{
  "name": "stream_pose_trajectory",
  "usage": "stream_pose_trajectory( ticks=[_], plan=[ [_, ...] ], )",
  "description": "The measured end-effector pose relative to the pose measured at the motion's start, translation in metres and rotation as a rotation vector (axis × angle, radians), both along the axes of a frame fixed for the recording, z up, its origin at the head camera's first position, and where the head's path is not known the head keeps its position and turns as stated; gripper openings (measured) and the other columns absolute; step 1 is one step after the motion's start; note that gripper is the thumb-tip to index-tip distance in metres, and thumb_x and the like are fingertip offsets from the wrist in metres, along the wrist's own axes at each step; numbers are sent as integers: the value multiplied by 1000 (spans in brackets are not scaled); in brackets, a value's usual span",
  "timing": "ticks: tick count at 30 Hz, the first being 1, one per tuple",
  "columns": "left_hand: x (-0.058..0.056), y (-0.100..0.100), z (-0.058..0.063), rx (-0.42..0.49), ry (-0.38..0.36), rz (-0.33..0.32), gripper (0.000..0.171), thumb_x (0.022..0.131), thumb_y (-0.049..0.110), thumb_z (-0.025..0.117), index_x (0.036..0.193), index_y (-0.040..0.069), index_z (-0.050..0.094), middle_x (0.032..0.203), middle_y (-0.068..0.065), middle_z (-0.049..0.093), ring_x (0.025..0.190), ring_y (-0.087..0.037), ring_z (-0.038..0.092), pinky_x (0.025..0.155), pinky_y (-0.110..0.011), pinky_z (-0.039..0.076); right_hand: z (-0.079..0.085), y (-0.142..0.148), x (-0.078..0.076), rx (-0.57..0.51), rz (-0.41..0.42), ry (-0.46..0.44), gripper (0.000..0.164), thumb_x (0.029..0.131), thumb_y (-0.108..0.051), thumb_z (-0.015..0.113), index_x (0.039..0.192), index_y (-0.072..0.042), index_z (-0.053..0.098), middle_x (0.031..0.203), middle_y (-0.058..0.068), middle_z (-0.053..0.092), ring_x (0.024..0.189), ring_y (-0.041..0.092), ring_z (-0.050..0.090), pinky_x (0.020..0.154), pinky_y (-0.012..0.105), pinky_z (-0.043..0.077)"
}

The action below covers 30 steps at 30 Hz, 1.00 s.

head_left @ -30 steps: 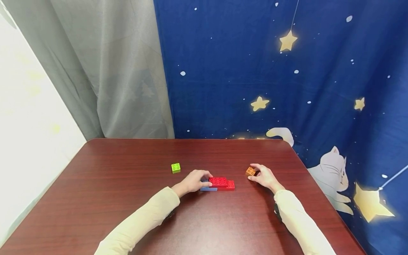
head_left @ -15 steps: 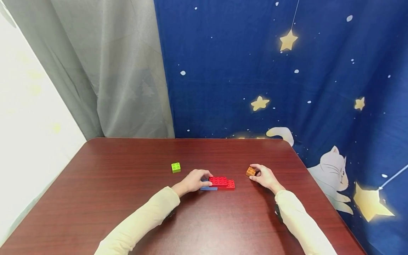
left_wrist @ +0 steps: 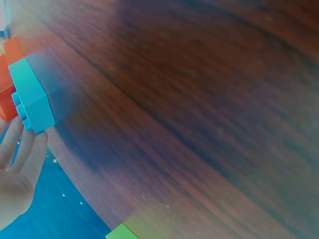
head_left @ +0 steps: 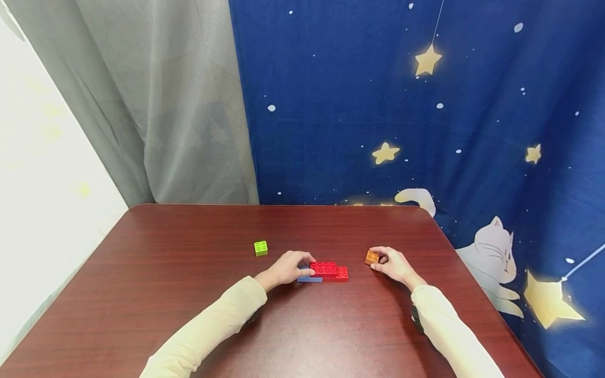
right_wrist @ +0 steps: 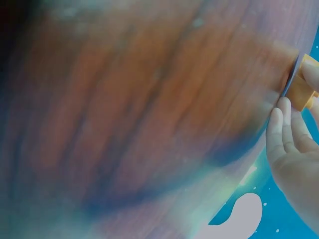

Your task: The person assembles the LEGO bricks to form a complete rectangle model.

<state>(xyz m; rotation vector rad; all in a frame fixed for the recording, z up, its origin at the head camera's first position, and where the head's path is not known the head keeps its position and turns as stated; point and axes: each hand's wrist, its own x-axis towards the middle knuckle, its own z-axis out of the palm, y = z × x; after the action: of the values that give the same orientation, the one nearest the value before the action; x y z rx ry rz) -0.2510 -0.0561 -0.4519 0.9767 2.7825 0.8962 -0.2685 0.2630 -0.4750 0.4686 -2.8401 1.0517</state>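
In the head view my left hand point(head_left: 286, 268) grips the left end of a small stack of toy building bricks. Its upper red brick point(head_left: 323, 269) spans a blue brick point(head_left: 309, 280) at the left and a lower red brick point(head_left: 342, 273) at the right. The blue brick point(left_wrist: 34, 97) also shows at the edge of the left wrist view, the fingers point(left_wrist: 31, 157) beside it. To the right of the stack, my right hand point(head_left: 396, 266) pinches a square orange brick point(head_left: 371, 257) between thumb and fingers. That orange brick point(right_wrist: 300, 93) is partly covered in the right wrist view.
A lime green square brick point(head_left: 261, 248) lies on the dark red-brown table point(head_left: 189, 236), behind and left of the stack. Beyond the table's far edge hang a grey curtain point(head_left: 198, 105) and a blue curtain with stars point(head_left: 331, 79).
My right hand has shifted slightly toward me, and the orange brick has turned a little with it. The left hand and the stack look unmoved.
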Motion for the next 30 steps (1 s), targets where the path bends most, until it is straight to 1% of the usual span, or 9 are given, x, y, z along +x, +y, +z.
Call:
stream_pose_trajectory(
  ticks=[7,14,18,22,30],
  plan=[
    [-1,0,0,4,6,-6,26,78,24,67,99,9,63,90,-1,62,85,-13,57,77,-30,44,0,-3,5,11,62,22,40,70,-4,72,108,-3,59,85,6,55,70,17,54,63,31,45],
    [0,0,0,3,-4,-1,26,79,24,66,100,9,63,91,-1,62,85,-13,57,78,-30,44,1,-8,12,-9,116,49,41,69,-4,73,107,-3,59,83,5,54,70,18,54,62,30,46],
    [-1,-1,0,11,5,-9,25,79,23,66,99,9,63,91,-1,63,85,-14,57,77,-31,44,2,-10,16,-28,157,59,41,70,-3,73,108,-1,58,85,7,54,71,19,54,61,28,47],
    [-1,0,1,16,6,-13,25,79,23,67,99,9,63,90,-2,63,85,-15,57,77,-31,44,3,-13,18,-40,194,60,41,70,-2,72,109,-1,57,85,7,54,71,18,54,61,25,47],
    [-1,0,0,12,0,-7,25,79,24,66,99,9,63,90,-2,62,85,-16,57,77,-31,43,1,-22,21,-52,261,99,42,70,0,71,109,0,57,85,6,54,70,19,55,61,27,48]
  ],
)
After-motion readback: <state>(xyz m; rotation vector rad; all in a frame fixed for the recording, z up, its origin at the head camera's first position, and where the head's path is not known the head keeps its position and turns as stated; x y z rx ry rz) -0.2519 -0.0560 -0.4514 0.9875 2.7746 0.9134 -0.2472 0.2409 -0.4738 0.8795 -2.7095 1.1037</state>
